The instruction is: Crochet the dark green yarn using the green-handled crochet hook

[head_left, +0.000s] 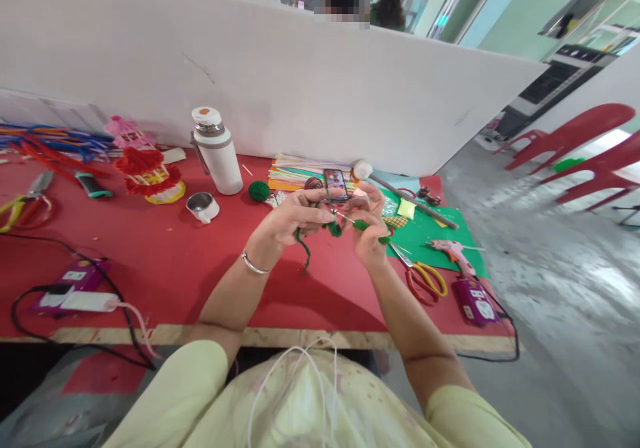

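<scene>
I'm pinching green crochet work [335, 230] in my left grip [306, 215] and holding a green-handled hook [359, 224] in my right grip [371, 228], scissors [421, 279] lying beside it.

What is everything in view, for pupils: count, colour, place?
Crochet hook: 1, green handle, centre
Crochet piece: 1, green, centre
Yarn balls: 2, green and maroon, back centre
Phone: 1, dark, back centre
Flask: 1, white, left
Cup: 1, white, left
Scissors: 2, red and yellow, both sides
Glue gun: 1, pink, right
Power strips: 2, purple, both sides
Frilled ornaments: 2, pink and red, left
Pipe cleaners: uncounted, multicoloured, left
Craft strips: uncounted, pastel, back
Sheet: 1, green, right
Tabletop: 1, red, centre
Partition: 1, white, back
Chairs: at least 2, red, right
People: several, partly hidden, beyond partition
Left hand: 1, centre, holding crochet piece
Right hand: 1, centre, holding crochet hook
</scene>
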`<state>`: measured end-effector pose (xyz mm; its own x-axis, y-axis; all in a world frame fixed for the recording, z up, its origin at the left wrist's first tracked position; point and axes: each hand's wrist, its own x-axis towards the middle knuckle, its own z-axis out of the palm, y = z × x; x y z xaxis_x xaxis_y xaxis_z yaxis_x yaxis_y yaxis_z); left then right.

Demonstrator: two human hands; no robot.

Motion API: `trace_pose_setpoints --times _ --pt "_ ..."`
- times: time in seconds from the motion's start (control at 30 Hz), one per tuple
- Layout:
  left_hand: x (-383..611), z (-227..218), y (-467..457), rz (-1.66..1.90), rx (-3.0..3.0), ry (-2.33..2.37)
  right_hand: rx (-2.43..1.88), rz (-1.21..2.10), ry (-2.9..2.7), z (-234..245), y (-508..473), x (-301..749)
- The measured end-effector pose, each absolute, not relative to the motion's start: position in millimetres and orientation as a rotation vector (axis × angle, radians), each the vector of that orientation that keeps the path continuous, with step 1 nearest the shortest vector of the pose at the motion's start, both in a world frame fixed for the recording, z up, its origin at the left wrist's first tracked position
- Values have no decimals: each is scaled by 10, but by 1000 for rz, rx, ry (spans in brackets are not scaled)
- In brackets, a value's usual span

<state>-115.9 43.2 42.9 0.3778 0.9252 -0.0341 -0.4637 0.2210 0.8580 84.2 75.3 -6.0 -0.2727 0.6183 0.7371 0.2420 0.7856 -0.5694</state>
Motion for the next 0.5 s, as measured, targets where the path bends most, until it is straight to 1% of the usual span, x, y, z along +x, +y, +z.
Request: trace_pose_setpoints --times 0.1,0.33,0.5 --pt "-1160 435 434 1015 896 617 -491 499 -1748 -51 794 910" --pt "-1180 407 471 928 964 603 -368 590 -1975 71 855 1158" --pt "-1170 346 511 864 1042 609 -351 823 -2030 237 832 1273"
